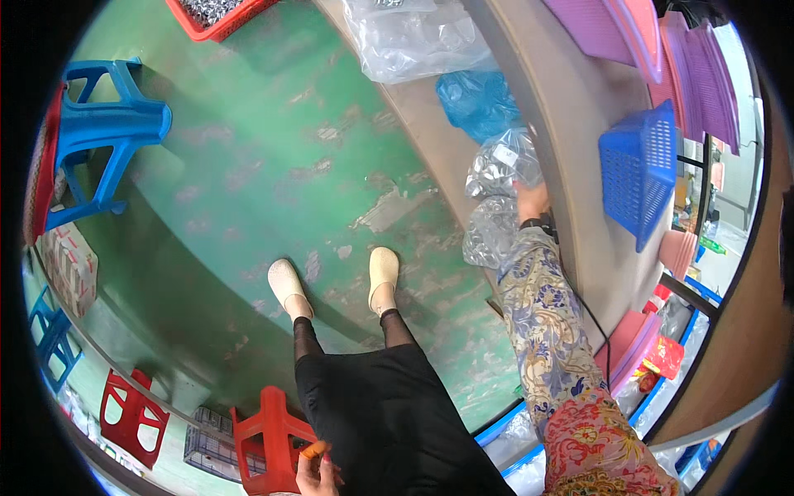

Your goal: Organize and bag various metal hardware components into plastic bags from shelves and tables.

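At the bottom edge my left hand (318, 478) is closed, its fingertips pinching a small orange thing (315, 449) whose kind I cannot make out. My right arm, in a flowered sleeve, stretches forward to the lower shelf on the right. There my right hand (533, 202) is closed at the near edge of a clear plastic bag (499, 162) with shiny contents and a small white label. The board above partly hides its fingers. Just beside the wrist lies another clear bag (488, 233). Beyond them sit a blue plastic bag (478, 103) and a large clear bag (418, 41).
A blue perforated basket (637, 169) and stacked purple baskets (699, 78) stand on the upper surface (583, 124). A red basket of metal parts (217, 29) is on the green floor, far left. Blue (116, 124) and red (269, 438) stools stand to the left and behind.
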The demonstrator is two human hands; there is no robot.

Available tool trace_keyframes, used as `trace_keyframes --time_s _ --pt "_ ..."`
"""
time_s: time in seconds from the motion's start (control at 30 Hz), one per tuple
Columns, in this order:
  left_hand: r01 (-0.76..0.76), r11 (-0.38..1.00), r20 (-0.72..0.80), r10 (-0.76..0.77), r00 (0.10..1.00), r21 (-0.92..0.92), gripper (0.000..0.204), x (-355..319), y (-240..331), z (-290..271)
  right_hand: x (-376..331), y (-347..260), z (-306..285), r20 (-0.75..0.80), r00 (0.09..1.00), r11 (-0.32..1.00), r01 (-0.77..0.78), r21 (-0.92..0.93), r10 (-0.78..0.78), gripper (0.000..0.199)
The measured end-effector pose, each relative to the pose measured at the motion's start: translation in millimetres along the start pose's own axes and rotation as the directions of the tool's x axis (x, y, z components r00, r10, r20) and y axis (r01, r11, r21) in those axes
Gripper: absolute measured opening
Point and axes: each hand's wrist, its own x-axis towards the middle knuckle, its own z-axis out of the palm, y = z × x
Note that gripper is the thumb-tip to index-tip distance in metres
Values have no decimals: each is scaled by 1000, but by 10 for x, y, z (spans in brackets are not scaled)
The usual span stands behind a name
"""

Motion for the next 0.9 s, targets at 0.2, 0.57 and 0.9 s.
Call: trace_keyframes --time_s 0.2,0.57,0.9 --pt "-12 1000 44 12 999 -15 22 110 227 140 -108 -147 39 -80 989 957 138 256 -121 21" --pt "415 805 576 -113 809 -425 70 535 903 495 -2310 -2032 -1533 183 590 556 548 624 -787 14" --pt "145 938 125 -110 986 -314 24 360 132 -466 -3072 -1591 -1883 745 667 388 -692 609 21 36"
